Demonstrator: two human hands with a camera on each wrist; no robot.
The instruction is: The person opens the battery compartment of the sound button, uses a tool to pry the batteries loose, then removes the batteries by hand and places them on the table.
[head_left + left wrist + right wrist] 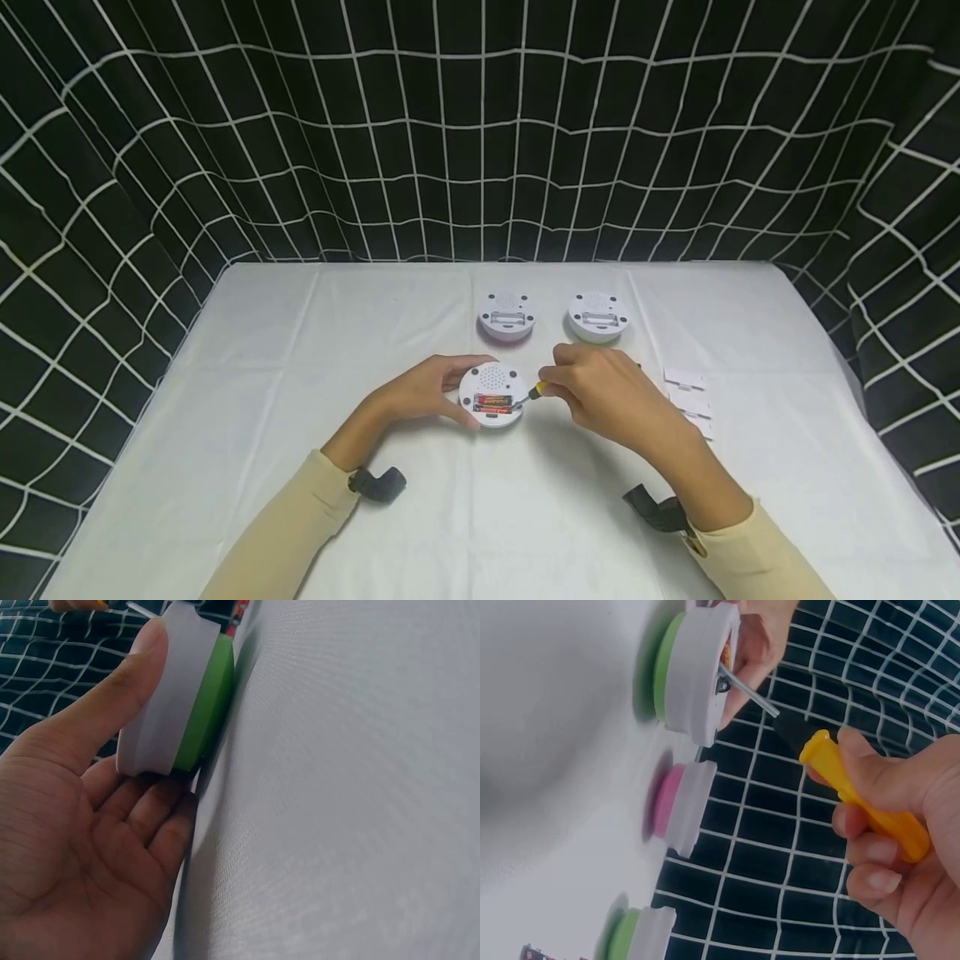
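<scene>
A round white device (492, 377) with a green underside lies battery side up on the table. Two red batteries (493, 404) sit side by side in its open compartment. My left hand (420, 390) grips the device by its rim; the left wrist view shows the thumb (150, 656) against the white edge and curled fingers (150, 806) below. In my right hand (611, 396) is a screwdriver with a yellow handle (870, 806). Its metal shaft (750, 691) slants to the compartment, with the tip at the batteries' right end.
Two similar devices, one pink-bottomed (507, 317) and one green-bottomed (597, 317), lie behind with bare battery bays up. Right of my right hand are several white covers (686, 380). A white cloth (360, 333) covers the table; a dark gridded curtain (480, 142) surrounds it.
</scene>
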